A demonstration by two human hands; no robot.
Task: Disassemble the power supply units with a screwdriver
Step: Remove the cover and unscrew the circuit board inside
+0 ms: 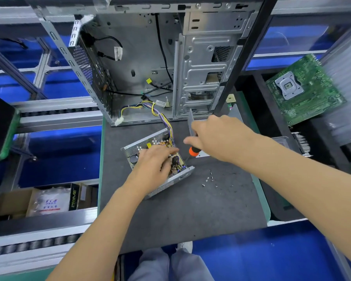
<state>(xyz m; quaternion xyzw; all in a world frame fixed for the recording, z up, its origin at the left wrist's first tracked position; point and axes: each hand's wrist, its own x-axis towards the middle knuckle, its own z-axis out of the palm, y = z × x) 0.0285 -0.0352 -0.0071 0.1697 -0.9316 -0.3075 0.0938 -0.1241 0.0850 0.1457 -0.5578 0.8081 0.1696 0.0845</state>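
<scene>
An opened power supply unit (134,148) lies tilted on the dark mat, its circuit board and capacitors exposed. A bundle of yellow and purple wires (162,116) runs from it into the computer case behind. My left hand (154,165) lies on top of the board with the fingers spread over the components. My right hand (219,136) grips a screwdriver (194,151) with an orange and black handle, held just right of the unit with the tip pointing down. A grey metal cover (190,122) stands partly hidden behind my right hand.
An open silver computer case (201,63) stands at the back of the mat (180,209). Several loose screws (210,179) lie right of the unit. A green motherboard (304,90) rests at the right. Cardboard boxes (49,201) sit lower left beside roller rails.
</scene>
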